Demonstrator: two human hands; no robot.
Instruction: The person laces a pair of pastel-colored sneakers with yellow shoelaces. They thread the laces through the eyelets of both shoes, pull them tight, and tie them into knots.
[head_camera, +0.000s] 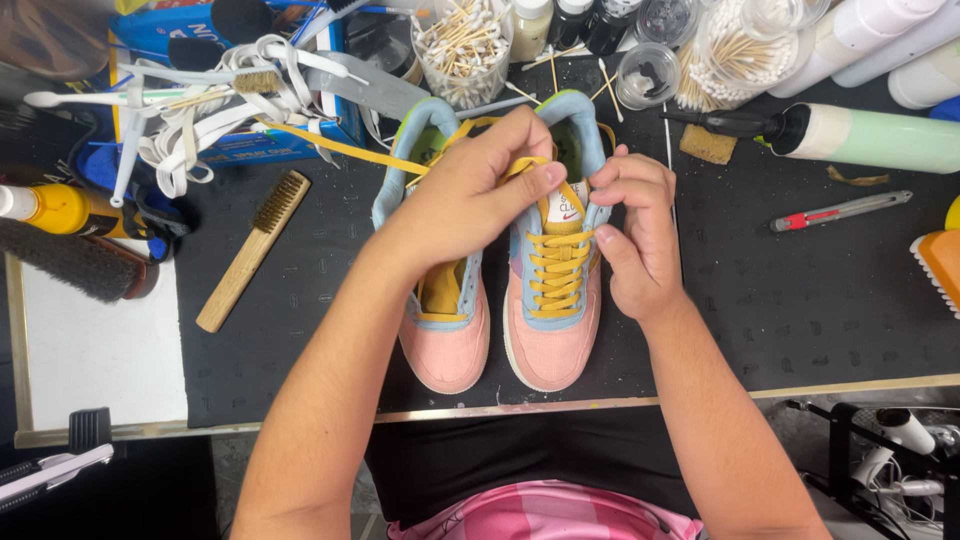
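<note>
Two pink and light-blue sneakers stand side by side on a black mat (300, 290), toes toward me. The right sneaker (553, 340) carries a yellow lace (558, 270) threaded through most eyelets. The left sneaker (446, 345) is unlaced, its yellow lining showing. My left hand (470, 195) reaches across both shoes and pinches the yellow lace at the right shoe's top eyelets; a loose lace end trails away to the left. My right hand (637, 235) pinches the right shoe's upper edge next to the tongue.
A wooden brush (252, 250) lies left of the shoes, with white laces (190, 130) and brushes behind. Cotton swab tubs (462, 45), small jars and bottles line the far edge. A nozzle bottle (860, 135) and a utility knife (840, 210) lie on the right.
</note>
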